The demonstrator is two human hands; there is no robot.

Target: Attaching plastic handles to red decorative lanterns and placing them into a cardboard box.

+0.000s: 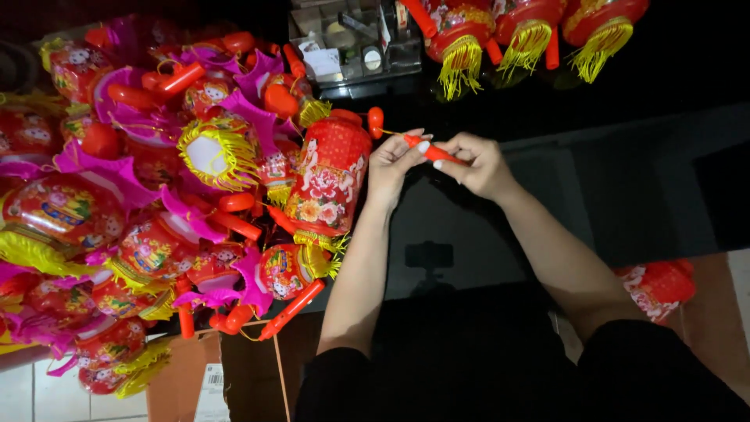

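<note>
Black glossy table [625,180], dim room; lanterns [156,195] heaped at left. Orange stick [432,151] is pinched by both hands, left [393,164] and right [478,166], fingers closed; long axis near-horizontal, tip pointing left toward red lantern [330,181].

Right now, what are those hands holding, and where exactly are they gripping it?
Both hands hold a thin orange stick: the right hand grips its back end, the left hand pinches nearer the tip. A red lantern hangs at that tip.
</note>
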